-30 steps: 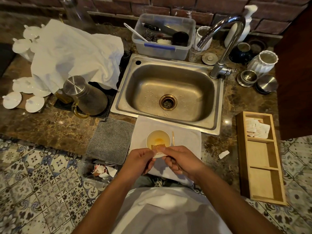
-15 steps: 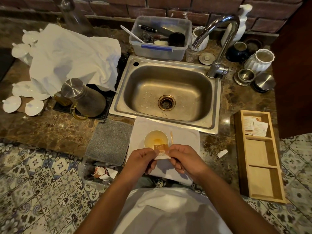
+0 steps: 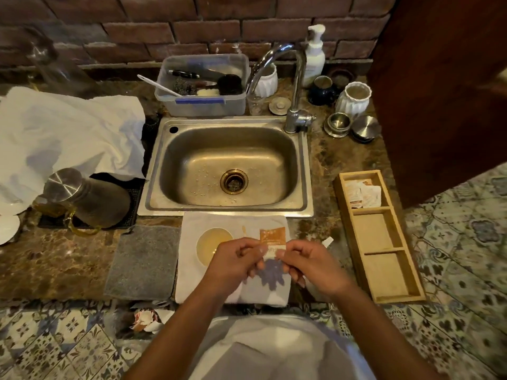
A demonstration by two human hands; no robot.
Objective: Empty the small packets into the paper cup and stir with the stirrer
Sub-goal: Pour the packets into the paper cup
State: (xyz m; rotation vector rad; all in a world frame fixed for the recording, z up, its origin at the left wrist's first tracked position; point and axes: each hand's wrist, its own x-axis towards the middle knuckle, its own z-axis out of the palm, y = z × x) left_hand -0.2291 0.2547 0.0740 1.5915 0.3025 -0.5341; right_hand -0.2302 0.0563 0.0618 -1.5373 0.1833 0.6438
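Observation:
A small orange and white packet (image 3: pixel 271 239) is held upright between both hands, just right of the paper cup (image 3: pixel 212 246). My left hand (image 3: pixel 236 260) pinches its lower left edge and my right hand (image 3: pixel 307 263) pinches its lower right edge. The cup stands on a white cloth (image 3: pixel 233 286) in front of the sink and holds pale yellowish contents; my left hand covers its right rim. A thin wooden stirrer (image 3: pixel 243 229) lies on the cloth behind the cup, mostly hidden. More packets (image 3: pixel 362 194) lie in the far compartment of a wooden tray (image 3: pixel 384 270).
A steel sink (image 3: pixel 227 165) with a tap (image 3: pixel 296 105) lies behind the cloth. A grey mat (image 3: pixel 142 259) and a lidded glass jug (image 3: pixel 85 198) are to the left. Torn wrappers (image 3: pixel 148 319) sit below the counter edge. Jars and a plastic tub (image 3: pixel 203 86) line the back.
Both hands have moved the packet to the right, away from over the cup. The camera has tilted up and closer to the counter.

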